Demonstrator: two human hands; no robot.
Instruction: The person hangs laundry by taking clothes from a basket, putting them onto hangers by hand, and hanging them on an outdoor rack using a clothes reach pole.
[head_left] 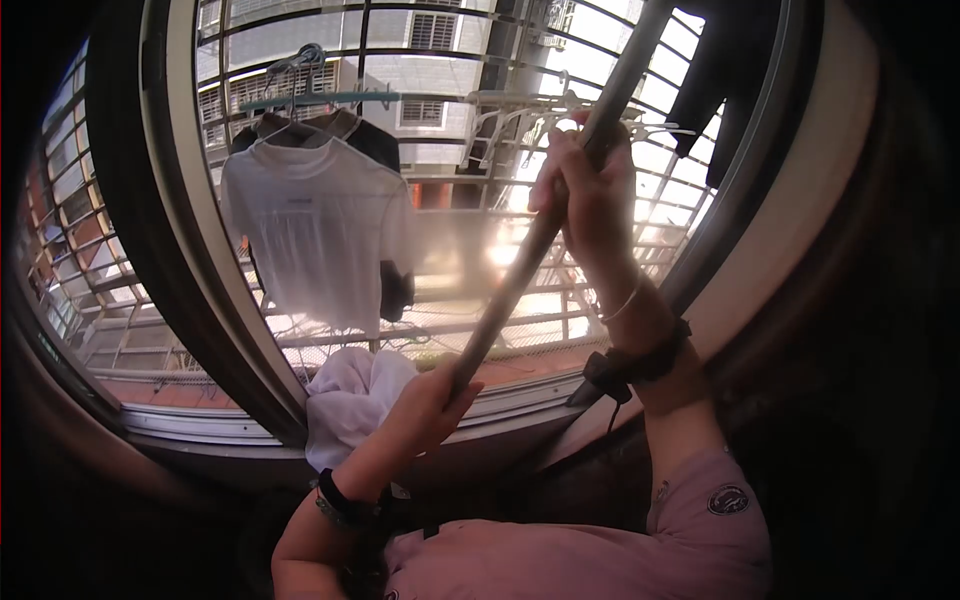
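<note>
A long pole (512, 285) runs at a slant from low in the middle up past the top edge. My left hand (432, 405) is closed around its lower end. Higher up, my right hand (592, 185) wraps the same pole, its fingers closed. White hangers (520, 112) hang behind my right hand, outside the window. Beside my left hand, a bunched white cloth (345, 400) lies over the window sill. To the left of the pole, a white T-shirt (318, 225) hangs on a hanger. The pole's upper end is out of view.
Dark clothes (372, 143) hang behind the T-shirt, and dark trousers (715, 85) hang at upper right. A metal window grille (420, 62) spans the outside. The window frame (215, 230) and sill track (520, 402) border the opening.
</note>
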